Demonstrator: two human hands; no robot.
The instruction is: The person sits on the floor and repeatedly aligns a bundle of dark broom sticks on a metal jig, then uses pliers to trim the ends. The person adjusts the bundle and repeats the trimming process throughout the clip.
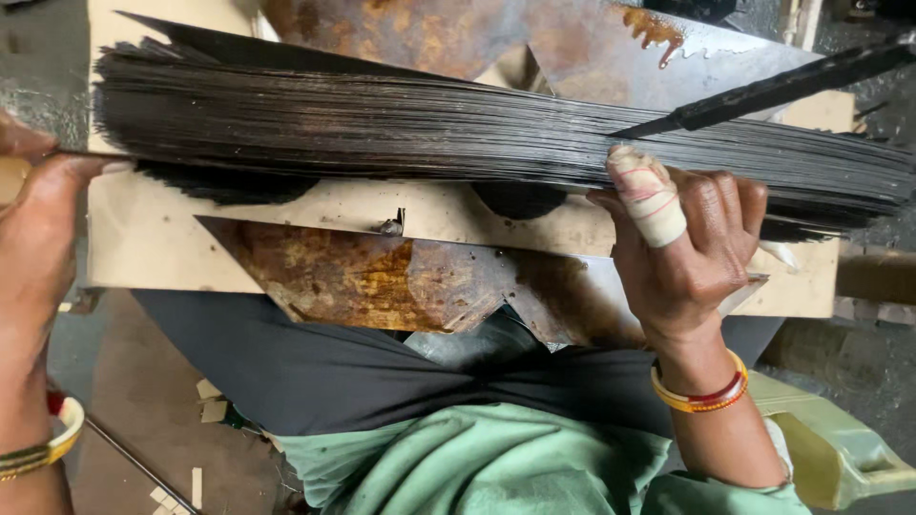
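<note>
While a pale wooden counter [153,250] fills the frame's middle, two rusty metal plates [382,281] lie on it. One thick bundle of thin black wires [382,124] stretches across the upper frame. Two hands work it: the right hand [687,248], one finger bandaged, curls over the bundle's right part; the left hand [38,215] pinches a single strand at left.

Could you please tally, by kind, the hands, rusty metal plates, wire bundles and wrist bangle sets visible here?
Hands: 2, the left hand and the right hand
Rusty metal plates: 2, the near plate and the far plate
Bundles of thin dark wires: 1, the wire bundle
Bangle sets: 2, the left bangles and the right bangles
Total: 7
</note>
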